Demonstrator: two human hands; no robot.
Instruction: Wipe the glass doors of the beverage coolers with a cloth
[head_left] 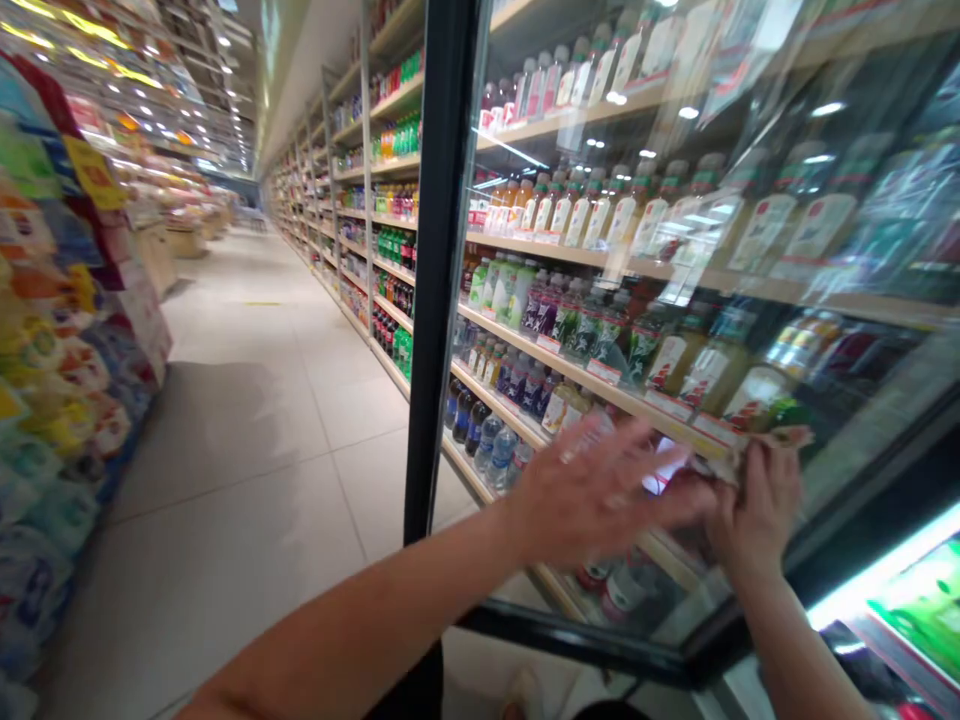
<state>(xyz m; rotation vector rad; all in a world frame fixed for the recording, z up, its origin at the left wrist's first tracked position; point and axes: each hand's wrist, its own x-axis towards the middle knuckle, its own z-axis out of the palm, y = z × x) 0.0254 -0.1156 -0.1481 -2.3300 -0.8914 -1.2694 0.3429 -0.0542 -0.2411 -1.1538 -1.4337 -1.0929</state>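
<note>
My left hand (600, 490) is flat and blurred, with its fingers spread just in front of the glass door (675, 250) of a drinks cooler. Nothing is in it. My right hand (754, 510) grips a crumpled beige cloth (750, 450), which is pressed to the glass. The fingertips of my left hand come close to the cloth, but the blur hides whether they touch it. Bottles of juice and soft drinks (600, 215) stand on wooden shelves behind the glass.
A black door post (442, 250) runs upright left of my arm. Lit cooler shelves line the long aisle, and a tiled floor (240, 470) stretches beside them. Packaged goods (52, 400) are stacked at the far left. A green-lit shelf edge (922, 600) shows at lower right.
</note>
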